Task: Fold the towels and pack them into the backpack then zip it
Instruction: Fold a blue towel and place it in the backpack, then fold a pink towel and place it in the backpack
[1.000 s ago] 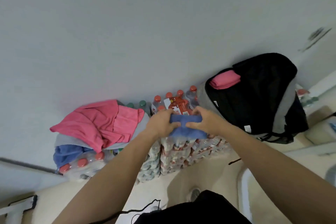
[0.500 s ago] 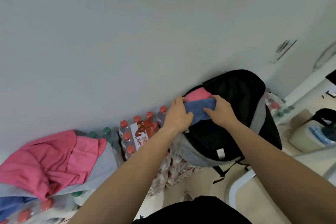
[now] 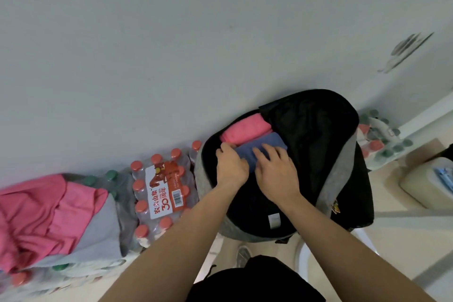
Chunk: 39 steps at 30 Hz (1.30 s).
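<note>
The black backpack [image 3: 316,154] with grey sides stands open against the wall, right of centre. A folded pink towel [image 3: 242,131] lies inside it at the far edge. A folded blue towel [image 3: 273,142] sits just in front of the pink one, inside the opening. My left hand [image 3: 230,168] grips the blue towel's left end, thumb up against the pink towel. My right hand [image 3: 275,170] presses down on top of the blue towel with its fingers spread. Most of the blue towel is hidden under my hands.
At the left, unfolded pink towels [image 3: 44,208] and a grey towel [image 3: 103,233] lie piled on shrink-wrapped packs of red-capped bottles [image 3: 159,191]. More bottle packs [image 3: 378,141] and a pale container [image 3: 426,186] stand right of the backpack. The wall runs behind everything.
Both hands carried the folded blue towel from above the bottle packs rightward into the backpack, setting it beside the pink towel. My right hand now lies flat on it.
</note>
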Each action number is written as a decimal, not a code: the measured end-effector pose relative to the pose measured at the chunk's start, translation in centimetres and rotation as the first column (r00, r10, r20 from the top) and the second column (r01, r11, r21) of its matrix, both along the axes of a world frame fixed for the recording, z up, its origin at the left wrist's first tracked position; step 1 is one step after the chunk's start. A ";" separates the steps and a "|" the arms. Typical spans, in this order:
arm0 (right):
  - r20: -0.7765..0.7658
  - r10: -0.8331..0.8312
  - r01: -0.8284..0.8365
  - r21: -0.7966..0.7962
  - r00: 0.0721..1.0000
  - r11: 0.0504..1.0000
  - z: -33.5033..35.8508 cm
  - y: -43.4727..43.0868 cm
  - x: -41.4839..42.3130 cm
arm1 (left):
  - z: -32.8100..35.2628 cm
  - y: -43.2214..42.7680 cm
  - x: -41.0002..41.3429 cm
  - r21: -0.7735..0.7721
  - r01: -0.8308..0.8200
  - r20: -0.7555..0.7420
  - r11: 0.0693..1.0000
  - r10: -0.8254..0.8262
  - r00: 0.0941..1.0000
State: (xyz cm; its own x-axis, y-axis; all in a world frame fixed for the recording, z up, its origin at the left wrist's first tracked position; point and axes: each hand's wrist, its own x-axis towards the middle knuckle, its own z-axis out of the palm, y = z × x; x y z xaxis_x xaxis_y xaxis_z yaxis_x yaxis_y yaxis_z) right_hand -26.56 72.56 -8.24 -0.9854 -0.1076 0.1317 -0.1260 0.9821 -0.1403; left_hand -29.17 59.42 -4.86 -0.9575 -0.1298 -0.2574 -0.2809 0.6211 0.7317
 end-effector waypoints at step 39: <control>0.323 0.153 -0.174 0.037 0.934 0.984 4.8 -0.7 -6.9 | 2.3 -4.4 -2.3 -0.667 0.411 -0.033 0.622 -0.576 0.817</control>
